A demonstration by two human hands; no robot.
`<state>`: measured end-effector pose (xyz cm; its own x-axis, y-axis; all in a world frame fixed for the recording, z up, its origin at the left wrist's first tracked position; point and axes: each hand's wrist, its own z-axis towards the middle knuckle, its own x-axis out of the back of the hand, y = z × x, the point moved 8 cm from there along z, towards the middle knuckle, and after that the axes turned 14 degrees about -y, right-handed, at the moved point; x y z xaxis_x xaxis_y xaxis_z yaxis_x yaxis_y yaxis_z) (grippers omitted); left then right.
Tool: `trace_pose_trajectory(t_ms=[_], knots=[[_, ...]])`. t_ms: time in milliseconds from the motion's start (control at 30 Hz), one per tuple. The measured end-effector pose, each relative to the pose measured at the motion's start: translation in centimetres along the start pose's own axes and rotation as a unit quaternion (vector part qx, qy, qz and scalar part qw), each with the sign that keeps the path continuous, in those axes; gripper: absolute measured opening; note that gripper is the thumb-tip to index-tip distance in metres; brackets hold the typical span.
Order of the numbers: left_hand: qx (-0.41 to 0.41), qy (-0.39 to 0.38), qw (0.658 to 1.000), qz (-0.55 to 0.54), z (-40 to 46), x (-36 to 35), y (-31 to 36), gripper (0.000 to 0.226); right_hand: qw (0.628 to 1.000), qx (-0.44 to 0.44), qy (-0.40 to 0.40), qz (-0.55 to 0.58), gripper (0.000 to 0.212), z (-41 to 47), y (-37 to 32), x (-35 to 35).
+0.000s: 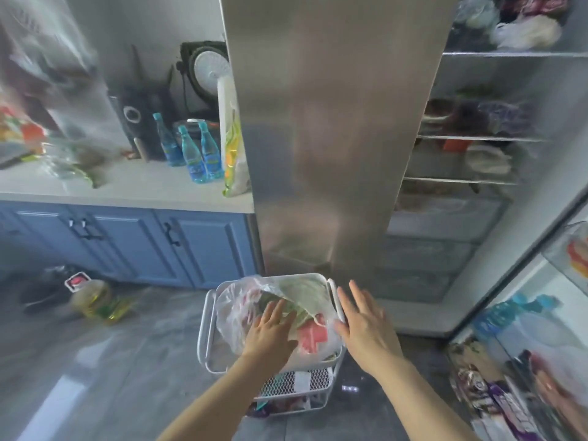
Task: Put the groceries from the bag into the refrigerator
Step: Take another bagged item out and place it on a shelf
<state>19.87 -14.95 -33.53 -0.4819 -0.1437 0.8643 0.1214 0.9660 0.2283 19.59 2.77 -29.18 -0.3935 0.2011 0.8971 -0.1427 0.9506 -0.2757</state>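
A clear plastic grocery bag [235,310] lies on the top tier of a white wire cart [205,326] in front of the refrigerator. Green leafy produce and a red packet show through the bag. My left hand [270,332] reaches into the bag's mouth with straight fingers resting on the greens. My right hand [366,326] hovers with spread fingers at the bag's right side, by the cart's rim. The refrigerator [477,138] stands open on the right, its shelves holding several bagged items. Its left door [334,122] is closed.
The open right door [525,345] carries packets in its bins. A counter [127,186] on the left holds blue bottles [200,154], a dark appliance and a bag. An oil bottle [95,300] lies on the floor by blue cabinets. The cart's lower tier holds small items.
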Motion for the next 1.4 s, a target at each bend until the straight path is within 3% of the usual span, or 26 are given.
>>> trace_pose_trajectory(t_ms=[167, 367, 733, 1000, 1100, 1200, 1267, 1400], knots=[[0.059, -0.007, 0.998, -0.024, -2.7, -2.4, -6.7, 0.067, 0.998, 0.051, -0.028, -0.008, 0.063, 2.3, -5.8, -4.2], [0.053, -0.014, 0.998, -0.024, -1.4, -3.3, -10.7, 0.066, 0.993, 0.085, -0.083, 0.0, 0.067, 5.7, -10.5, -9.7], [-0.001, -0.072, 0.997, 0.007, 12.6, -4.9, -12.7, 0.073, 0.991, 0.029, -0.132, 0.019, 0.064, 14.1, -7.4, -16.3], [0.071, -0.114, 0.99, 0.048, 18.1, -7.4, -17.3, 0.067, 0.989, 0.015, -0.14, 0.044, 0.062, 21.2, -8.1, -17.5], [0.108, -0.142, 0.982, 0.064, 18.4, -8.3, -19.6, 0.071, 0.986, 0.033, -0.154, 0.061, 0.072, 24.2, -9.5, -18.1], [0.137, -0.131, 0.98, 0.059, 18.8, -8.7, -21.4, 0.083, 0.974, 0.062, -0.159, 0.147, 0.073, 27.2, -10.7, -18.4], [0.145, -0.101, 0.983, 0.045, 19.5, -8.4, -21.6, 0.089, 0.977, 0.102, -0.137, 0.13, 0.07, 29.1, -11.6, -17.1], [0.139, -0.028, 0.99, 0.022, 19.9, -7.7, -21.2, 0.072, 0.978, 0.135, -0.126, 0.098, 0.065, 31.3, -12.7, -14.4]])
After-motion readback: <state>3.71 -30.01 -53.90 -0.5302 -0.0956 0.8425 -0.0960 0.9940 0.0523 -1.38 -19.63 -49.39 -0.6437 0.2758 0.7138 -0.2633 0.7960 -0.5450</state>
